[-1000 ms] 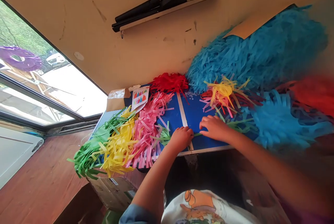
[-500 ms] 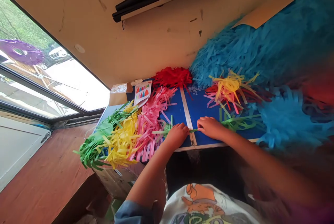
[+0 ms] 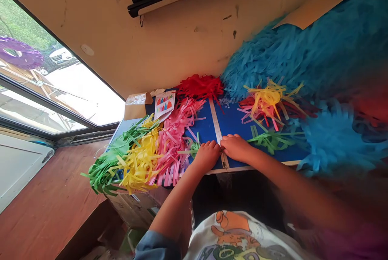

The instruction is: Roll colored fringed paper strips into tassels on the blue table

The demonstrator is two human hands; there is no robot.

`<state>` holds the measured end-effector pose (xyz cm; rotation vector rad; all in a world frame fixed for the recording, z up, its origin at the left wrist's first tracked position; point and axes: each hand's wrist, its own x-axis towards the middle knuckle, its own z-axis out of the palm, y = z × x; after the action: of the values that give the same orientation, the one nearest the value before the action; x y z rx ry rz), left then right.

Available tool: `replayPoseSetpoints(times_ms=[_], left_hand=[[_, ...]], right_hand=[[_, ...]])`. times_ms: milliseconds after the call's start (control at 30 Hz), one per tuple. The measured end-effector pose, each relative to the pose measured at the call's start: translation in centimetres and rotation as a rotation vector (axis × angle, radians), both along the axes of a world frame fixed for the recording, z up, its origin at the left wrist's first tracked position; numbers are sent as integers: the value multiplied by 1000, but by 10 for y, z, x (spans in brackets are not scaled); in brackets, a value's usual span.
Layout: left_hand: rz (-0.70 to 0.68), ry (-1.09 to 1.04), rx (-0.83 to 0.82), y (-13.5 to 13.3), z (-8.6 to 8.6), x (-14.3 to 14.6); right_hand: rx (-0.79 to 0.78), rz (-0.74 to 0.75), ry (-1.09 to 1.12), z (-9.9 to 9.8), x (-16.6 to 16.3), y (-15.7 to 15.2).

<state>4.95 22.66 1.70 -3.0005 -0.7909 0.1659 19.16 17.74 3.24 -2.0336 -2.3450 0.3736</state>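
A green tissue-paper tassel lies across the blue table (image 3: pixel 204 124), its left fringe (image 3: pixel 192 146) beyond my left hand and its right fringe (image 3: pixel 271 139) beyond my right hand. My left hand (image 3: pixel 208 155) is closed over the tassel's middle near the table's pale seam. Right against it, my right hand (image 3: pixel 236 147) pinches the same middle part, fingertips nearly touching those of the left. The twisted stretch between them is hidden by the fingers.
At left lie green (image 3: pixel 106 171), yellow (image 3: pixel 142 157) and pink tassels (image 3: pixel 176 142), with red ones (image 3: pixel 200 87) behind. A yellow and pink bundle (image 3: pixel 269 100) sits right, near heaped blue fringe (image 3: pixel 287 62). A printed card (image 3: pixel 164 104) and brown packet (image 3: pixel 135 106) stand at the back left.
My right hand has moved left, up against my left hand, and the green strip that showed between them is now covered. The view has shifted slightly.
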Motion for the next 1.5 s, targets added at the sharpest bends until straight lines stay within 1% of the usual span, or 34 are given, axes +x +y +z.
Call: replayPoseSetpoints(times_ms=[167,400,600,800,867,967,1033,1100,1167,1233,1300,1400,1500], left_hand=[[-19,-3,-18,2,-1,0],[32,-18,-53,2,-1,-1],[51,-7,-149,15,4,-1],[100,45,-193,23,10,9],[111,44,-197,26,10,9],[91,29,-211,25,11,5],[97,9,-186,20,11,4],[115,-19,-129,12,11,6],[89,-37,-54,3,10,11],[32,-38,-3,-3,7,16],[-22,-26,7,-4,4,18],[-74,-11,-18,-1,1,15],[-84,-8,-25,1,0,13]], right_hand=[[-4,-14,-29,-2,2,-6],[-48,-44,-39,-9,7,-4],[-136,-111,-28,-3,8,1],[-267,-163,-15,5,7,17],[-304,-162,-7,7,10,23],[-314,-117,29,7,16,25],[-267,-80,53,4,19,20],[-176,-52,62,0,19,11],[-72,-43,48,-6,17,1],[4,-51,20,-12,16,-10],[73,-66,-15,-18,18,-20],[213,-77,-95,-27,30,-31],[309,-34,-161,-32,44,-36]])
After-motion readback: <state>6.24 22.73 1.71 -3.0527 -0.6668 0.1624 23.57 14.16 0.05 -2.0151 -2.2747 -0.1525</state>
